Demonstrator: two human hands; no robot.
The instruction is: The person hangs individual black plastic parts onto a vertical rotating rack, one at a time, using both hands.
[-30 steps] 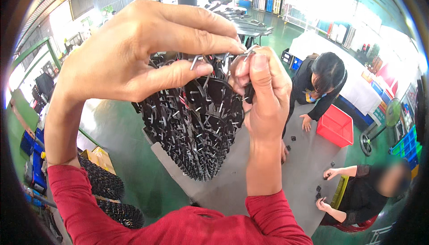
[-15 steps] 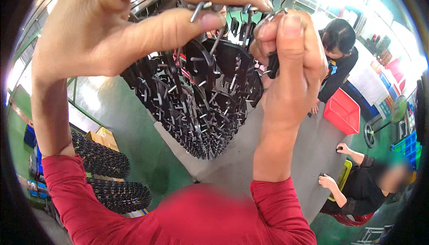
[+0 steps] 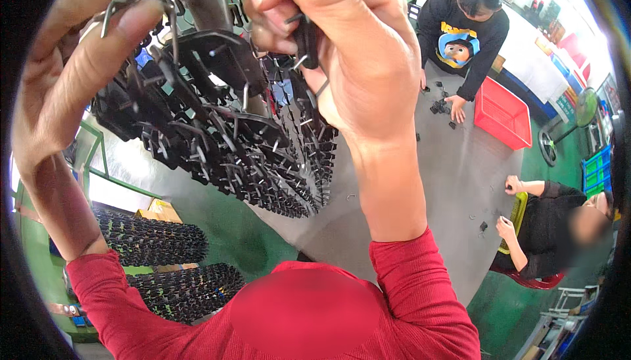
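A tall hanging rack (image 3: 217, 143) fills the upper middle, thick with small black parts on bent wire hooks. Beside its upper left stands my left hand (image 3: 69, 74), thumb and forefinger curled about a wire hook (image 3: 113, 9) at the rack's top. My right hand (image 3: 368, 58) is closed at the rack's upper right. From its curled fingers sticks a small black part (image 3: 305, 41), with a thin wire below it. The fingertips of both hands are partly hidden or cut off by the picture's upper edge.
Below the rack lies a grey table (image 3: 394, 182) with loose black pieces (image 3: 442, 102). A person (image 3: 467, 25) works at its far side by a red basket (image 3: 503, 113); another (image 3: 545, 235) sits at the right with a yellow basket (image 3: 516, 222). More loaded racks (image 3: 154, 242) are lower left.
Both hands have moved left in the picture, and the rack's top has shifted left with them. More of the far person and the table now shows. My right hand stays closed.
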